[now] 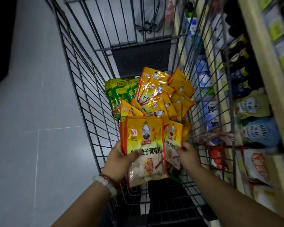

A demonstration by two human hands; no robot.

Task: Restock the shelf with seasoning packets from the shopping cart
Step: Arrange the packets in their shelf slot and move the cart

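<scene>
Inside the wire shopping cart (82, 89) lie several yellow seasoning packets (159, 95) in a loose heap, with green packets (120, 94) behind them on the left. My left hand (120, 161) grips a stack of yellow packets (146, 145) from its left edge, thumb across the front. My right hand (188, 154) pinches another yellow packet (173, 138) just to the right of that stack, above the cart's near end. The shelf (259, 66) runs along the right side of the cart.
The shelf on the right holds bottles (241, 79), blue and white bags (206, 115) and sauce pouches (261, 130). Grey floor (31, 112) lies to the left of the cart. A black panel (141, 58) stands at the cart's far end.
</scene>
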